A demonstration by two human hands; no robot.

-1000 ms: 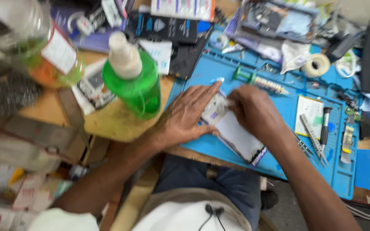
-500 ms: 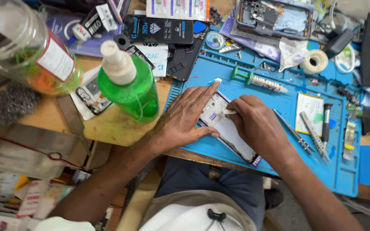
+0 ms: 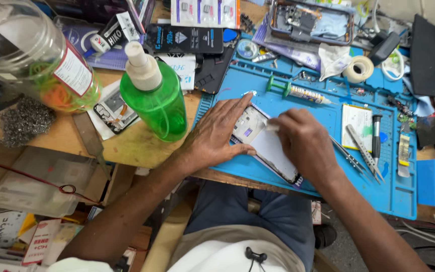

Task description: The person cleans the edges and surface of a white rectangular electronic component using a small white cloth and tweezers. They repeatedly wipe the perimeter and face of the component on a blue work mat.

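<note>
**Two hands on a phone panel, cloth against the glass**

Down on the blue mat, a phone panel lies flat and slanted, right at the near edge of the bench, just above the person's lap. The left hand is spread over its upper-left end: fingers long and slightly apart, palm down, thumb hooked along the near edge. That looks like a brace, pinning the panel so it cannot slide on the mat. The right hand sits over the middle of the panel, fingers bunched together and pinched on a small white wad, pressed to the surface; my read is a wiping or rubbing grip, with pressure from the fingertips.

Everything else sits within reach. A green bottle with a white cap stands just beside the left wrist, on the wooden bench. Tweezers and a black screwdriver lie on the mat to the right of the working hand, near a flat pale battery pack. A syringe-like tube rests above the hands, a roll of tape further back. A clear jar leans at the far left.
</note>
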